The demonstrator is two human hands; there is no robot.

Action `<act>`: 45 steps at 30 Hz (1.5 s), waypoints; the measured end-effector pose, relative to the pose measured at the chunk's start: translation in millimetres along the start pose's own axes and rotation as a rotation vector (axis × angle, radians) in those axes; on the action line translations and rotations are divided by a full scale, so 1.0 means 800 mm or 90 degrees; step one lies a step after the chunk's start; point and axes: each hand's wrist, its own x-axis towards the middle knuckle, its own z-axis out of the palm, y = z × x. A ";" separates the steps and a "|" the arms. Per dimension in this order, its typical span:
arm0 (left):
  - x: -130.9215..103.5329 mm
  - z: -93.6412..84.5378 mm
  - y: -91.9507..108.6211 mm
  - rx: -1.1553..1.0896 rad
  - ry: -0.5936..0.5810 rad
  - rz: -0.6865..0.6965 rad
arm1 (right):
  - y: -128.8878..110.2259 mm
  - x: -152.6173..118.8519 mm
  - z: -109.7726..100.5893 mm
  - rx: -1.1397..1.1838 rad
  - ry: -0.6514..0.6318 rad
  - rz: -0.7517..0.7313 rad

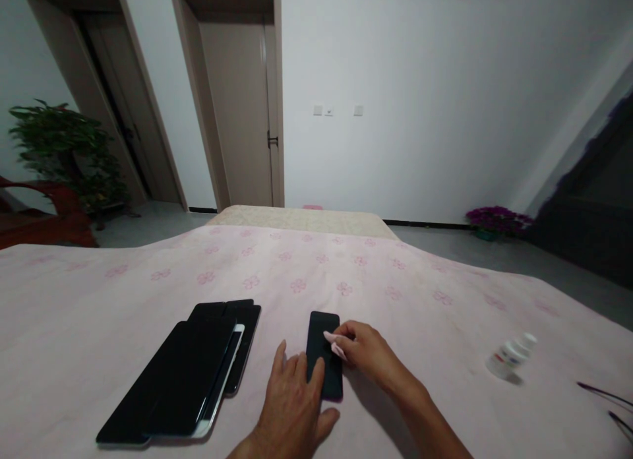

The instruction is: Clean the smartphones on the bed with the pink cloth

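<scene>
A black smartphone [324, 343] lies flat, screen up, on the pink flowered cloth in front of me. My left hand [295, 399] rests beside it with fingers spread, the index fingertip on the phone's lower left part. My right hand [363, 350] pinches a small pale pink cloth [336, 344] against the phone's right side, over the screen. Left of my hands sits a stack of dark tablets [190, 373], one showing a white edge. A small white bottle [511, 355] with a label stands off to the right.
The flowered tablecloth [297, 261] covers the wide surface. Thin dark glasses arms [603, 394] poke in at the right edge. Beyond the table are a wooden door [237, 109], a leafy plant [66, 149], a red wooden chair [49, 215] and purple flowers [497, 219].
</scene>
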 end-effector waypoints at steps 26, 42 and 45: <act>-0.011 0.003 -0.050 -0.084 0.191 0.086 | -0.046 -0.037 0.020 -0.201 -0.061 -0.507; -0.014 0.000 -0.057 -0.162 0.176 0.054 | -0.039 -0.033 0.024 -0.184 -0.038 -0.572; -0.014 -0.003 -0.056 -0.160 0.168 0.052 | -0.030 -0.021 0.008 -0.190 0.067 -0.545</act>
